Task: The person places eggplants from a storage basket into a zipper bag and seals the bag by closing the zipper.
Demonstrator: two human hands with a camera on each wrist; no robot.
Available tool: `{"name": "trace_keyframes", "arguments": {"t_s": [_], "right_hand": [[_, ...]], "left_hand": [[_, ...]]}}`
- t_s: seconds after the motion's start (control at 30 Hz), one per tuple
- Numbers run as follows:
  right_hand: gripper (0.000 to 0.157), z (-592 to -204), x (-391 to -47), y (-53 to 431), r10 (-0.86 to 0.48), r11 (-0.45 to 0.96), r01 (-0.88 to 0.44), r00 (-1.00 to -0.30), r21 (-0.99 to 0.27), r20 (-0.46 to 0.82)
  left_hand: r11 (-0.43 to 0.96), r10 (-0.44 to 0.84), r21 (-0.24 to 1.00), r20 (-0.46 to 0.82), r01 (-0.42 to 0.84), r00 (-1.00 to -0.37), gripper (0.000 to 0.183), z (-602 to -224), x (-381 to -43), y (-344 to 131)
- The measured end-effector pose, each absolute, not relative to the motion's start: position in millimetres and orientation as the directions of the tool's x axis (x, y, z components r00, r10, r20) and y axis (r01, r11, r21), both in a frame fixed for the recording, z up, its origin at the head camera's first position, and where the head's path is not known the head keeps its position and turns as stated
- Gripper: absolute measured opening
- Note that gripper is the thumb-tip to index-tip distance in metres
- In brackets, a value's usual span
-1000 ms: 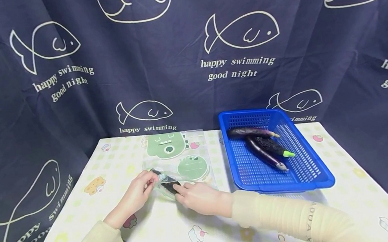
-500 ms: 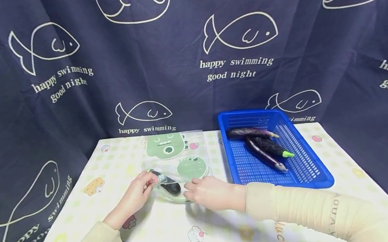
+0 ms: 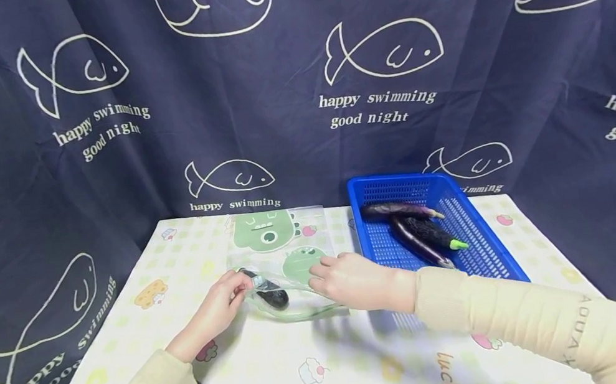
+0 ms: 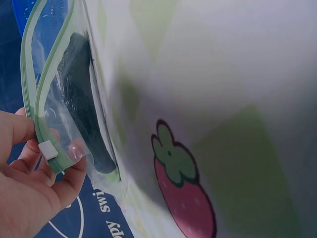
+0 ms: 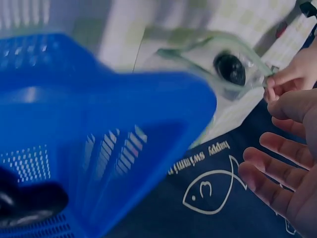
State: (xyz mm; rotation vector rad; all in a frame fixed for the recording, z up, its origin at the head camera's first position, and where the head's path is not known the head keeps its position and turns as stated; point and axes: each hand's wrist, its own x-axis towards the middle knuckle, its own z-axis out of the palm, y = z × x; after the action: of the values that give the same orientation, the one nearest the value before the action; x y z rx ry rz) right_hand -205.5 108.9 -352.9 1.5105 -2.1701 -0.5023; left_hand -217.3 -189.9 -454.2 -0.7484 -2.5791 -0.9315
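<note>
A clear zip bag [image 3: 312,221] printed with green cartoon figures lies on the table, its green-edged mouth parted. Inside it rests a dark eggplant [image 3: 276,297], also visible through the plastic in the left wrist view. My left hand [image 3: 227,295] pinches the corner of the bag's mouth, beside the white slider [image 4: 48,149]. Just right of the mouth, my right hand [image 3: 354,282] is raised between bag and basket. The right wrist view shows its fingers spread and loosely bent, with nothing in them.
A blue plastic basket [image 3: 361,236] stands to the right, partly covered by the right arm. Several eggplants [image 3: 417,240] lie in it, one with a bright green stem. Behind the table hangs a dark blue curtain [image 3: 303,142] with fish drawings.
My right hand has left the eggplant in the bag and moved right, towards the basket. The bag's mouth now shows wider. My left hand has kept its place and its pinch.
</note>
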Motion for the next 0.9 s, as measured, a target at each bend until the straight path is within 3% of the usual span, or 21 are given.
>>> {"name": "trace_keyframes", "arguments": {"t_s": [0.17, 0.6, 0.9], "right_hand": [[0.007, -341, -210, 118, -0.929, 0.366, -0.761, -0.330, 0.535, 0.166], [0.031, -320, -230, 152, -0.878, 0.479, -0.765, -0.423, 0.431, 0.225], [0.036, -310, -247, 179, -0.832, 0.554, -0.733, -0.485, 0.395, 0.268]], "left_hand": [[0.666, 0.371, 0.519, 0.392, 0.535, -0.842, 0.020, -452, -217, -190], [0.686, 0.358, 0.534, 0.344, 0.494, -0.868, 0.019, -453, -217, -191], [0.674, 0.366, 0.529, 0.367, 0.516, -0.855, 0.018, -455, -217, -193]]}}
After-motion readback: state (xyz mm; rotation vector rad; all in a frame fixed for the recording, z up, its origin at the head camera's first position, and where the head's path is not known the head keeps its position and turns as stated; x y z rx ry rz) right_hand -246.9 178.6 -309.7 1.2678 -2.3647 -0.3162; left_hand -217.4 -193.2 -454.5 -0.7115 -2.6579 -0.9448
